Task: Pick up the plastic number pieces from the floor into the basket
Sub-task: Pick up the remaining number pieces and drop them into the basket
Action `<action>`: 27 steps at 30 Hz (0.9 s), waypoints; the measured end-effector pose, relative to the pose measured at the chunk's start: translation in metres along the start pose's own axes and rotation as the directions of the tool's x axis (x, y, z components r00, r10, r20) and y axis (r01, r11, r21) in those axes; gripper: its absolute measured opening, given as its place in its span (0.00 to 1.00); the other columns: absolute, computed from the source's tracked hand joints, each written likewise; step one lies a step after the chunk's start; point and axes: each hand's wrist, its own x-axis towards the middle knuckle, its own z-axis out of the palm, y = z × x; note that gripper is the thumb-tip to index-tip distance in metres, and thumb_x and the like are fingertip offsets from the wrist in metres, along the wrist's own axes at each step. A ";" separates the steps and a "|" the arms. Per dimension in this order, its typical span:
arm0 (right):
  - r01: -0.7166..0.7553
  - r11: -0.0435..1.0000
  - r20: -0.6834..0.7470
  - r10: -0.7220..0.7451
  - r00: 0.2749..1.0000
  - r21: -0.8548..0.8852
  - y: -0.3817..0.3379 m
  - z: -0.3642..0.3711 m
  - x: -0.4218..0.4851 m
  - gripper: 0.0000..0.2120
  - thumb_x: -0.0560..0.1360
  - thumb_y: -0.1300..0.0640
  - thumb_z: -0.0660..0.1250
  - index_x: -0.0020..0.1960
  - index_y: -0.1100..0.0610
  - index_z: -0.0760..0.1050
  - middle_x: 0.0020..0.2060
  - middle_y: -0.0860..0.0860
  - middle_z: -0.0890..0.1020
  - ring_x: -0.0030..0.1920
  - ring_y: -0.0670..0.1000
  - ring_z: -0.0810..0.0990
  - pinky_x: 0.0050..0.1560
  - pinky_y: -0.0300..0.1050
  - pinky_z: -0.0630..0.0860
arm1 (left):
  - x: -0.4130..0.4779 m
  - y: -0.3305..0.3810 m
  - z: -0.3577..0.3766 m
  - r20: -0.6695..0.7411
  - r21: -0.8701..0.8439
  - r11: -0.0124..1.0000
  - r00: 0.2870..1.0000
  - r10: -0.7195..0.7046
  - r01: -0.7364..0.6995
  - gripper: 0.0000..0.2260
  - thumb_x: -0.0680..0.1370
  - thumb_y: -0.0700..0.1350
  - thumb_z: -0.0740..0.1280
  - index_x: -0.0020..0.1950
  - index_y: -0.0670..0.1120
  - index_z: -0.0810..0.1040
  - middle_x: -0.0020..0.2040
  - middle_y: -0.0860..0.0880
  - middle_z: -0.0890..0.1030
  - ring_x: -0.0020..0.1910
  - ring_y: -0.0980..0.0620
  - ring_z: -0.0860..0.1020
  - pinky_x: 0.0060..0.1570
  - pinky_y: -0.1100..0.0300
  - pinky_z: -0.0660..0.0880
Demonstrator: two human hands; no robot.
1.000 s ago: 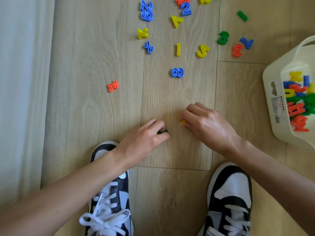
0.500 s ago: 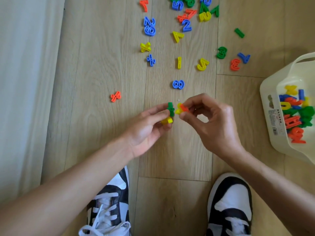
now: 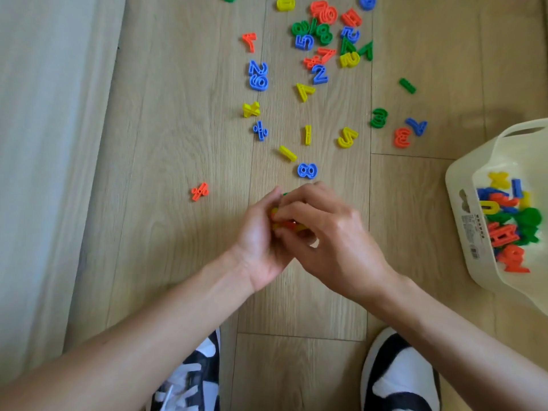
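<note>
1. Plastic number pieces (image 3: 318, 48) lie scattered on the wood floor (image 3: 178, 120), most in a loose heap at top centre, others spread nearer the person.
2. Left hand (image 3: 261, 241) & right hand (image 3: 329, 232) meet in mid-frame above the floor, fingers curled in toward each other.
3. Between them: small bunch of held pieces (image 3: 284, 223), yellow and orange-red w/ a bit of green at the top edge. Both hands are closed around the bunch; which hand bears which piece can't be told, fingers cover most of it.
4. Blue 8 (image 3: 307, 170) lies on the floor just beyond the fingertips, apart from them.
5. Yellow bar piece (image 3: 287, 153) sits just past the blue 8, tilted diagonally.
6. Orange % sign (image 3: 200, 191) lies alone to the left of the hands, well apart from the rest.
7. Cream plastic basket (image 3: 462, 185) stands at the right edge, partly cut off by the frame, w/ a label on its near wall. Inside: mixed orange, blue, green & yellow pieces.
8. Two black-and-white sneakers (image 3: 397, 378) at bottom, one under each forearm.
9. Pale curtain or sheet (image 3: 44, 143) runs down the left side.
</note>
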 end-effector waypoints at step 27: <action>-0.145 0.903 0.133 0.215 0.968 -0.405 0.084 -0.006 0.070 0.08 0.74 0.58 0.67 0.53 0.56 0.76 0.46 0.53 0.78 0.45 0.58 0.78 0.42 0.48 0.69 | -0.005 0.093 -0.085 0.352 0.788 -0.581 0.622 0.699 0.206 0.09 0.81 0.48 0.62 0.53 0.43 0.70 0.37 0.46 0.78 0.36 0.39 0.77 0.29 0.52 0.68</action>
